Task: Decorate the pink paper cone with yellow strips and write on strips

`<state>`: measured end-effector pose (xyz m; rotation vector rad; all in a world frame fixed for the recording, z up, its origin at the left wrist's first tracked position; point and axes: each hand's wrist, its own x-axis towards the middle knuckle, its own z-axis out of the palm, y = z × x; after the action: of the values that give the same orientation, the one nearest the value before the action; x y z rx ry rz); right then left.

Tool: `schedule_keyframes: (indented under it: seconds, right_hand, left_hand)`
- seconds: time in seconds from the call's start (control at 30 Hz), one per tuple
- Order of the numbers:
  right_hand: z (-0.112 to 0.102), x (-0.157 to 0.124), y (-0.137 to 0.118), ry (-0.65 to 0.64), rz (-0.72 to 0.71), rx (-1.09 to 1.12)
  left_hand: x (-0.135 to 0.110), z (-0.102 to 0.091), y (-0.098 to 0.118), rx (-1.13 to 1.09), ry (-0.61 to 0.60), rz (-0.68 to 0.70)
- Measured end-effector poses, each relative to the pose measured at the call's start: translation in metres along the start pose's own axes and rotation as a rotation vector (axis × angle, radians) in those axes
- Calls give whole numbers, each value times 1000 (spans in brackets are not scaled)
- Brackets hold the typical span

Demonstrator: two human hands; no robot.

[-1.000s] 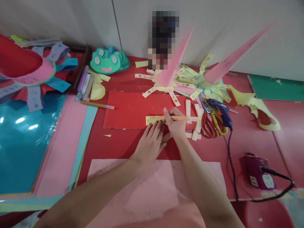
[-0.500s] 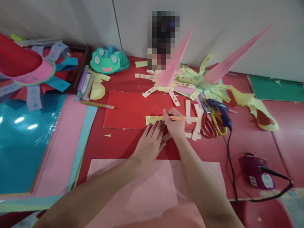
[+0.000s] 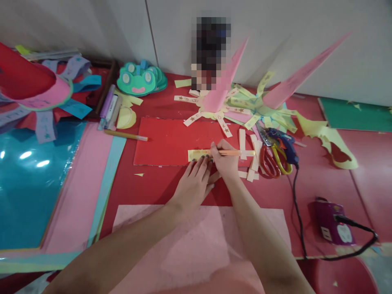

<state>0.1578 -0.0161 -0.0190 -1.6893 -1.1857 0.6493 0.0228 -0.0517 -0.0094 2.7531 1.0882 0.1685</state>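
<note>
A small yellow paper strip (image 3: 193,154) lies on the red board (image 3: 165,141), with marks along it. My left hand (image 3: 193,175) rests flat with fingers stretched out, its fingertips pressing the strip's lower edge. Closed around an orange pen (image 3: 229,152) is my right hand (image 3: 226,161); the pen's back end points right and its tip is hidden by my fingers near the strip. Several pale paper strips (image 3: 255,157) lie just right of my right hand, some overlapping the board. Under my forearms is a pale pink sheet (image 3: 196,245).
Scissors (image 3: 271,161) and a blue glue gun (image 3: 284,143) lie to the right, its cord running to a purple power socket (image 3: 333,222). Pink paper cones (image 3: 216,96) stand behind the board. Frog cutouts (image 3: 139,79), markers (image 3: 108,108) and a brown pen (image 3: 125,134) are at left.
Almost nothing differs. Both hands stay in place on the strip, and the view has shifted very slightly.
</note>
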Motion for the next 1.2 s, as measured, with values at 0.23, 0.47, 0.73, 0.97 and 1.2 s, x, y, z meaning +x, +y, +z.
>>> schedule_keyframes:
  seconds: [0.23,0.47,0.73,0.97,1.2]
  right_hand:
    - [1,-1,1,17,14,8]
    - [0,-1,-2,8,-4,1]
    - [0,-1,-2,31,-10,-39]
    - [0,-1,-2,32,2,-8]
    - [0,-1,-4,24,0,-13]
  left_hand:
    - [0,0,0,15,9,2]
    - [0,-2,0,1,-4,-1]
    - [-1,1,0,-15,-6,-5]
    - [1,-2,0,12,-3,1]
    - [0,-2,0,-3,-16,1]
